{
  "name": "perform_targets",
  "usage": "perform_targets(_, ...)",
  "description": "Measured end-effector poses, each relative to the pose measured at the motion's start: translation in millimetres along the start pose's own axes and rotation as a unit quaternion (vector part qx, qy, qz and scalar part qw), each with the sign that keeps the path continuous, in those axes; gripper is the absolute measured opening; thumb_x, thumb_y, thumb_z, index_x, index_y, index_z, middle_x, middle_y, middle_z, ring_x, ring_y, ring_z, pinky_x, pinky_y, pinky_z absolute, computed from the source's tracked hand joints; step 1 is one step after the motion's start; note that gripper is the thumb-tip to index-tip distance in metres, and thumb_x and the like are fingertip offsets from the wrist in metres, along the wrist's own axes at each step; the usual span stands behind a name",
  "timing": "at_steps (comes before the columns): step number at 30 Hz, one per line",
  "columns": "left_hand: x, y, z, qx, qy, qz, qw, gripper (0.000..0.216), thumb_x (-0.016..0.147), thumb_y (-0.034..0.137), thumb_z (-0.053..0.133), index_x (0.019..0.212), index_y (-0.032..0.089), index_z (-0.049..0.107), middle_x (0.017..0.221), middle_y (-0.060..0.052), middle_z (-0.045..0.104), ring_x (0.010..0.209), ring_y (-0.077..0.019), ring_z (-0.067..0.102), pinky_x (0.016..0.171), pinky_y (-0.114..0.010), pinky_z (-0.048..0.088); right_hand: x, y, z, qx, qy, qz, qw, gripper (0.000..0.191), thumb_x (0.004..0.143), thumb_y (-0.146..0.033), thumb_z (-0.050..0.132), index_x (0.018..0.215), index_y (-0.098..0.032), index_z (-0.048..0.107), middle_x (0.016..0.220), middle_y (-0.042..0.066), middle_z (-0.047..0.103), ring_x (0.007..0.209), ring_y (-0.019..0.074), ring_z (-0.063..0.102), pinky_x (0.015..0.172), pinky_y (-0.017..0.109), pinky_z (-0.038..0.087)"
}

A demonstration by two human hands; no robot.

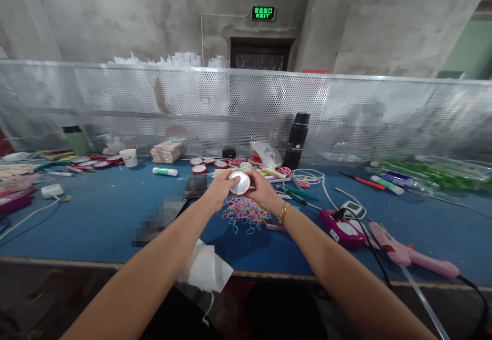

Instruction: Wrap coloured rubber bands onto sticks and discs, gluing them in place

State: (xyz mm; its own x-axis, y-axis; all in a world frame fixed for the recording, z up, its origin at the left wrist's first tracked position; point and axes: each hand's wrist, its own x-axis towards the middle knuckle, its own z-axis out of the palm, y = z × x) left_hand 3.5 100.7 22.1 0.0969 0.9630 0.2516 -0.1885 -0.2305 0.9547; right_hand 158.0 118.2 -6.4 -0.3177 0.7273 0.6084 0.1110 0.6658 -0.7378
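Between my two hands is a round lid point(240, 183) with a red rim and a silvery white inner face turned toward me. My left hand point(221, 189) grips its left edge, thumb on the rim. The fingers of my right hand point(263, 190) close on its right edge; a gold bracelet point(283, 213) circles that wrist. Just below the hands lies a loose heap of small coloured rubber bands point(246, 212) on the blue table point(103, 202). More red-rimmed lids point(199, 169) lie behind the hands.
At the right lie a pink glue gun point(411, 253), a purple power strip point(342, 229) and pliers point(294, 195). A black bottle point(296, 140) stands behind, before a perforated metal screen point(249, 104). Leftward are a glue stick point(165, 171), a paper cup point(129, 157) and a white charger point(52, 191).
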Motion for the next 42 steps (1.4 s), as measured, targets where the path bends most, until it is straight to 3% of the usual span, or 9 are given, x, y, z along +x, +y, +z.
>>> perform_targets(6, -4, 6, 3, -0.047, 0.0, -0.021, 0.999, 0.033, 0.062, 0.028, 0.079, 0.09, 0.016, 0.066, 0.08, -0.002, 0.067, 0.068, -0.0127, 0.057, 0.061, -0.024, 0.046, -1, 0, 2, 0.264, 0.014, 0.152, 0.952, 0.045, 0.057, -0.036, 0.085, 0.087, -0.022, 0.054, 0.086, -0.002, 0.066, 0.08, 0.0159, 0.065, 0.079, 0.038, 0.056)
perform_targets(10, -4, 7, 3, -0.035, -0.002, -0.013, 0.999, 0.029, 0.066, 0.029, 0.077, 0.09, 0.017, 0.065, 0.082, -0.003, 0.067, 0.068, -0.0132, 0.057, 0.062, -0.025, 0.047, -2, -1, -2, 0.319, 0.024, 0.209, 0.924, 0.048, 0.053, -0.038, 0.089, 0.081, -0.021, 0.054, 0.075, -0.005, 0.062, 0.07, 0.0121, 0.063, 0.074, 0.035, 0.056)
perform_targets(13, -2, 5, 2, 0.0, 0.014, -0.006, 1.0, 0.027, 0.068, 0.029, 0.074, 0.092, 0.018, 0.065, 0.085, -0.003, 0.067, 0.072, -0.015, 0.058, 0.067, -0.028, 0.047, -1, -2, -5, 0.299, 0.044, 0.232, 0.925, 0.048, 0.052, -0.043, 0.088, 0.078, -0.021, 0.055, 0.071, -0.005, 0.061, 0.066, 0.0114, 0.06, 0.066, 0.029, 0.053)
perform_targets(16, 0, 3, 0, 0.073, 0.046, 0.013, 0.996, 0.023, 0.069, 0.025, 0.071, 0.089, 0.017, 0.064, 0.085, -0.003, 0.068, 0.076, -0.0163, 0.058, 0.074, -0.029, 0.045, 0, -5, -7, 0.268, 0.066, 0.228, 0.934, 0.042, 0.062, -0.053, 0.08, 0.08, -0.021, 0.059, 0.072, -0.004, 0.062, 0.061, 0.0104, 0.056, 0.057, 0.025, 0.048)
perform_targets(19, 1, 3, -2, 0.132, 0.061, 0.035, 0.989, 0.019, 0.07, 0.023, 0.067, 0.087, 0.016, 0.065, 0.084, -0.003, 0.068, 0.078, -0.0174, 0.058, 0.076, -0.03, 0.043, 1, -8, -8, 0.182, 0.068, 0.181, 0.964, 0.038, 0.073, -0.058, 0.068, 0.084, -0.022, 0.064, 0.074, -0.002, 0.064, 0.059, 0.0116, 0.056, 0.053, 0.025, 0.045)
perform_targets(24, 0, 3, -2, 0.115, 0.042, 0.033, 0.992, 0.023, 0.073, 0.027, 0.065, 0.093, 0.016, 0.065, 0.084, -0.003, 0.067, 0.074, -0.016, 0.057, 0.071, -0.028, 0.044, -1, -10, -6, 0.062, 0.049, 0.083, 0.993, 0.031, 0.072, -0.042, 0.07, 0.094, -0.022, 0.062, 0.065, -0.004, 0.06, 0.055, 0.0136, 0.058, 0.053, 0.028, 0.047)
perform_targets(28, -1, 3, -1, 0.124, 0.033, 0.064, 0.99, 0.038, 0.073, 0.035, 0.07, 0.107, 0.018, 0.065, 0.088, -0.004, 0.068, 0.075, -0.0168, 0.059, 0.07, -0.028, 0.044, -2, -12, -4, 0.055, 0.037, 0.076, 0.995, 0.026, 0.072, -0.037, 0.069, 0.092, -0.021, 0.06, 0.065, -0.004, 0.061, 0.055, 0.0139, 0.061, 0.053, 0.027, 0.048)
perform_targets(33, -3, 8, -2, 0.244, 0.033, 0.136, 0.96, 0.017, 0.072, 0.027, 0.07, 0.087, 0.019, 0.072, 0.087, -0.003, 0.069, 0.079, -0.0187, 0.059, 0.075, -0.029, 0.043, -3, -16, -4, 0.075, 0.015, 0.089, 0.993, 0.026, 0.073, -0.04, 0.071, 0.087, -0.022, 0.058, 0.061, -0.003, 0.063, 0.052, 0.0144, 0.061, 0.052, 0.028, 0.051)
perform_targets(42, 3, 4, -4, 0.259, 0.03, 0.121, 0.958, 0.012, 0.076, 0.025, 0.064, 0.083, 0.019, 0.07, 0.076, -0.002, 0.067, 0.074, -0.0186, 0.058, 0.071, -0.029, 0.043, -3, -16, 0, 0.121, 0.024, 0.125, 0.984, 0.029, 0.07, -0.042, 0.073, 0.083, -0.021, 0.058, 0.06, -0.003, 0.064, 0.049, 0.0128, 0.061, 0.05, 0.027, 0.053)
